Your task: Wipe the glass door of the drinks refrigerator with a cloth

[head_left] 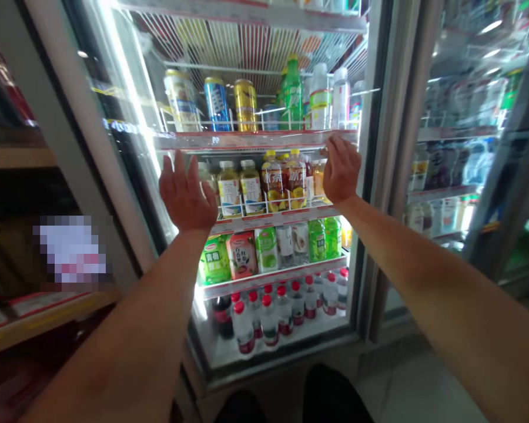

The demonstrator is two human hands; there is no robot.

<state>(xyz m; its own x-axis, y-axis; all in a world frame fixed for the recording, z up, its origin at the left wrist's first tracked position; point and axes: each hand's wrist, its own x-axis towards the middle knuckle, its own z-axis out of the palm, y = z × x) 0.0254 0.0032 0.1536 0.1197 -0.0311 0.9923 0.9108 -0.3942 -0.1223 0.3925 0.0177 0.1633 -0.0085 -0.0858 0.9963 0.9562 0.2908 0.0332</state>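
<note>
I face an open drinks fridge (370, 176) with lit shelves. My left hand (186, 197) is raised in front of the second shelf, fingers stretched out and apart, holding nothing. My right hand (341, 170) reaches up to the front edge of the upper shelf (255, 140), fingertips at its rail, fingers extended and empty. Between the hands stand yellow tea bottles (286, 179). On the upper shelf are cans (217, 104) and a green bottle (292, 91).
The fridge's glass door (110, 129) stands swung open at the left. Lower shelves hold green cartons (214, 258) and red-capped water bottles (268, 320). A second closed fridge (462, 147) stands at the right. Wooden shelving (26, 317) is at the left.
</note>
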